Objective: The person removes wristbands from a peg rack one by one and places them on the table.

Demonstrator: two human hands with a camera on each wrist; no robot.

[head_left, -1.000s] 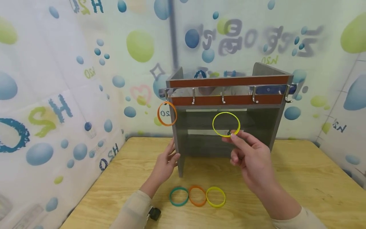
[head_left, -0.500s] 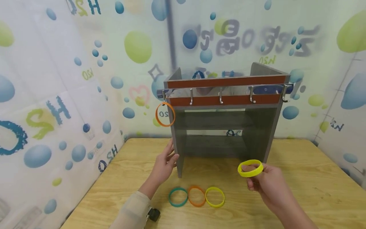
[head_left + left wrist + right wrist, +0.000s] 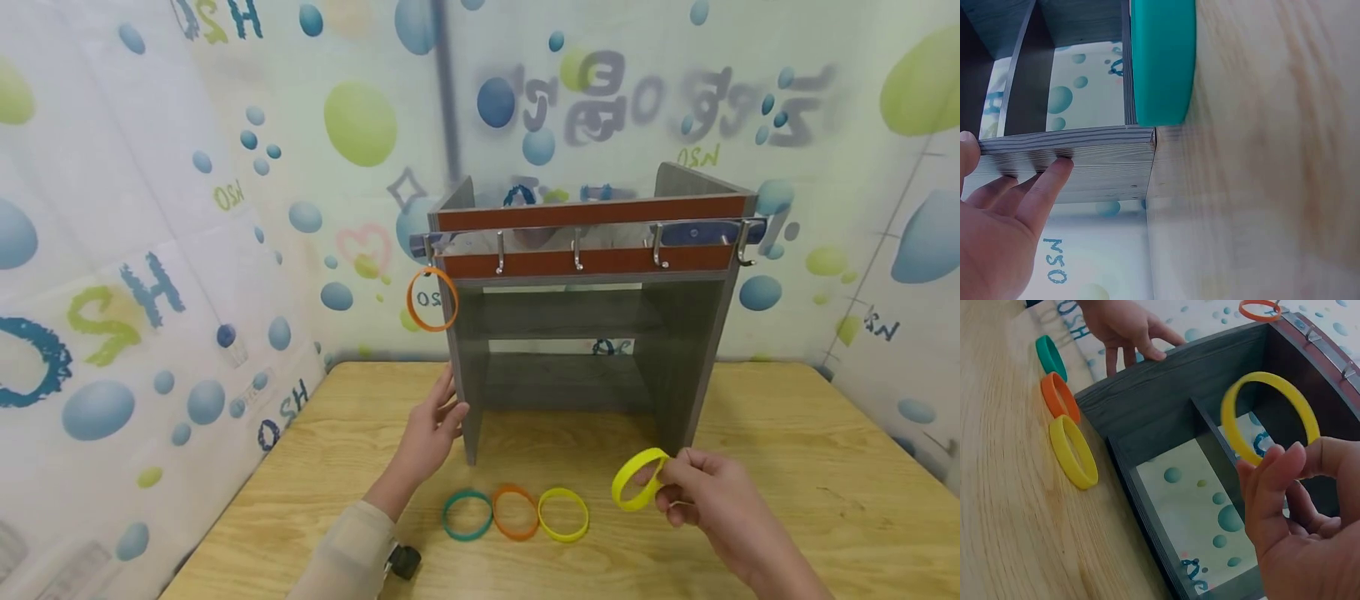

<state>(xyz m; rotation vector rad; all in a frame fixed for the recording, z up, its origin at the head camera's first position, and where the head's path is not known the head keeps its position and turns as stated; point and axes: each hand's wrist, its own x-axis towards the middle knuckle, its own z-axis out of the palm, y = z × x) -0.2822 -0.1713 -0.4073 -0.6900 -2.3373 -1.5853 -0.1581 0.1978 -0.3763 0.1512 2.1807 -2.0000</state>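
The right grip (image 3: 716, 504) is grasping a yellow band (image 3: 624, 475), a thin round loop, pinching it between thumb and fingertips. The band is hanging tilted above the bench (image 3: 832, 475), nearer its right edge than the other loops are. The left grip (image 3: 427, 433) is resting released, its fairly straight fingers touching the left side panel of a grey rack (image 3: 705, 358).

The rack is standing towards the bench's far edge, its boards showing a streaky wood-grain finish, with reddish-brown strips crossing the upper front. A shiny metal rail (image 3: 540, 242) is carrying five curved hooks (image 3: 577, 250), and an orange band (image 3: 411, 302) is hanging from the leftmost. Towards the bench's near edge, a teal band (image 3: 467, 537), a second orange band (image 3: 517, 536) and a second yellow band (image 3: 564, 537) are lying side by side on pale, grained wood.

The left wrist view alone is revealing the teal band's smooth, broad outer wall up close and the fine ridges under the left fingertips. The right wrist view is showing the held loop rising above the fingertips, while the printed backdrop (image 3: 1179, 487) is appearing through the rack's open back.
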